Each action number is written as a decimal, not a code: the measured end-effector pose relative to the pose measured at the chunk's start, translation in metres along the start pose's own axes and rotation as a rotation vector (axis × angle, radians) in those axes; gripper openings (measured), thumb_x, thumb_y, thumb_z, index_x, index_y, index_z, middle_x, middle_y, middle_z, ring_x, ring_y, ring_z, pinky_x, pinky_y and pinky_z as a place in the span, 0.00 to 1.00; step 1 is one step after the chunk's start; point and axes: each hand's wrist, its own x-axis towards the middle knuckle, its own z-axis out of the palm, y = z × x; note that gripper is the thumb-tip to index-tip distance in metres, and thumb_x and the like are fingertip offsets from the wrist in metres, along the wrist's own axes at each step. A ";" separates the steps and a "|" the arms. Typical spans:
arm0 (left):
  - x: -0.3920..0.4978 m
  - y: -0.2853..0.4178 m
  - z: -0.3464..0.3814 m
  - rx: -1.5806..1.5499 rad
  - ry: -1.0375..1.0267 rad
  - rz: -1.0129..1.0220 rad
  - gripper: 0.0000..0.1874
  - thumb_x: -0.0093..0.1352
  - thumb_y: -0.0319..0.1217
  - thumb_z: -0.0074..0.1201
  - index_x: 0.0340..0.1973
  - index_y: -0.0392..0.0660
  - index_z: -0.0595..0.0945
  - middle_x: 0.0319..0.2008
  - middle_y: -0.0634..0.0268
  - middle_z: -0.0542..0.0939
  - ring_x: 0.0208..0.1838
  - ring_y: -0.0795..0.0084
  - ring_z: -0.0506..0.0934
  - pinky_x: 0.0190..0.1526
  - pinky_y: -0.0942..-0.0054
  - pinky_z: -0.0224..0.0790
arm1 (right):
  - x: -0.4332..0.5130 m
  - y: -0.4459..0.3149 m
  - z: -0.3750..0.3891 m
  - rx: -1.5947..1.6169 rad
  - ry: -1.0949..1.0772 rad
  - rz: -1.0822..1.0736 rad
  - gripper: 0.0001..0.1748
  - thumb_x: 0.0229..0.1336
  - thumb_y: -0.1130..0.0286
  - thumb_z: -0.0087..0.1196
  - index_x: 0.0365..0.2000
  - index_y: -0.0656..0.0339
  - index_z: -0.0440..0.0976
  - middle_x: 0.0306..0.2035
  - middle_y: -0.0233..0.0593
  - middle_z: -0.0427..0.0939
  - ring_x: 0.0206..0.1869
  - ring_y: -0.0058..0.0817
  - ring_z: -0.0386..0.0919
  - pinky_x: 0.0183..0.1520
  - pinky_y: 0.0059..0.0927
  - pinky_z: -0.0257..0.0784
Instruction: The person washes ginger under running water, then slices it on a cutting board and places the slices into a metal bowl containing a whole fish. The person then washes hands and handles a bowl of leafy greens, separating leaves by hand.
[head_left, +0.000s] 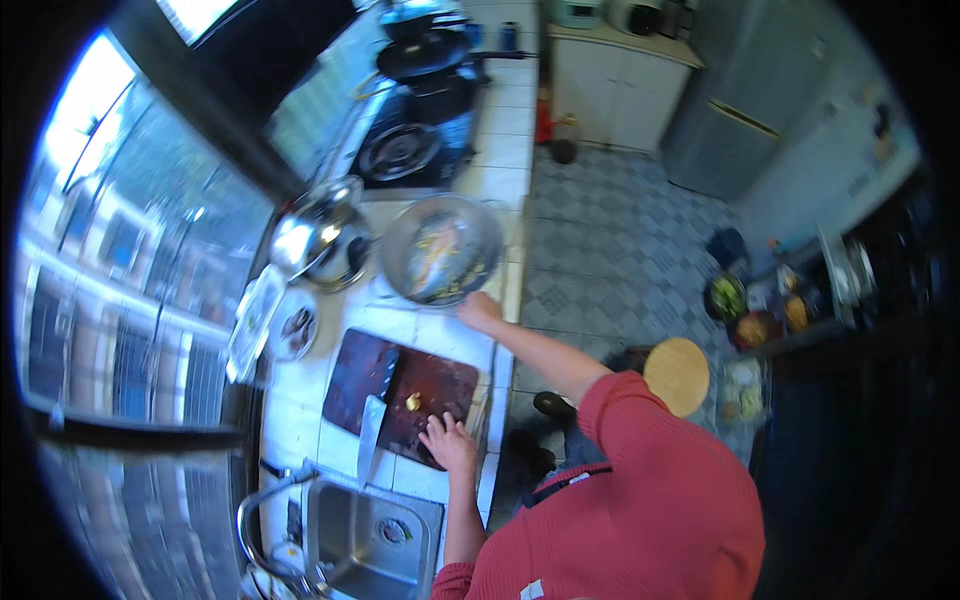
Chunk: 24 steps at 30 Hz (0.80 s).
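Note:
My right hand (480, 312) is closed at the near rim of a wide metal pot (388, 262) on the tiled counter. A whole fish (435, 259) with yellowish pieces scattered around it lies inside the pot. My left hand (450, 444), fingers spread, rests at the near edge of a dark red-brown cutting board (442, 375) and holds nothing. Just beyond its fingers sits a small yellowish piece, possibly ginger (413, 401). A kitchen knife (371, 431) lies across the board, its dark handle on the board and its blade extending over the edge towards the sink.
A steel sink (341, 551) with a curved faucet (244, 517) adjoins the board's left side. Beyond the pot are metal bowls (319, 232), a plate of dark food (296, 324) and a clear plastic container (253, 322). The gas stove (405, 150) holds a wok (424, 56). A round wooden stool (676, 376) stands behind me.

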 end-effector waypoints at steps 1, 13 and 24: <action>0.002 -0.001 0.002 0.014 -0.038 0.019 0.21 0.71 0.38 0.49 0.56 0.42 0.80 0.63 0.42 0.71 0.65 0.47 0.69 0.69 0.41 0.51 | 0.004 -0.001 0.002 0.029 -0.017 -0.009 0.19 0.54 0.61 0.53 0.34 0.70 0.82 0.39 0.59 0.82 0.43 0.54 0.82 0.47 0.50 0.78; 0.044 0.050 -0.010 -0.133 -0.062 0.119 0.15 0.67 0.32 0.53 0.44 0.38 0.85 0.40 0.47 0.82 0.50 0.45 0.76 0.53 0.51 0.67 | -0.009 0.098 -0.054 0.152 -0.008 -0.074 0.23 0.48 0.64 0.59 0.41 0.71 0.74 0.40 0.58 0.82 0.45 0.54 0.81 0.46 0.51 0.76; 0.181 0.368 0.011 -0.377 0.019 0.533 0.26 0.59 0.22 0.60 0.54 0.41 0.78 0.48 0.48 0.75 0.52 0.48 0.72 0.57 0.54 0.63 | 0.010 0.483 -0.290 0.120 0.019 0.616 0.29 0.52 0.64 0.59 0.55 0.61 0.73 0.55 0.53 0.77 0.57 0.47 0.77 0.55 0.53 0.72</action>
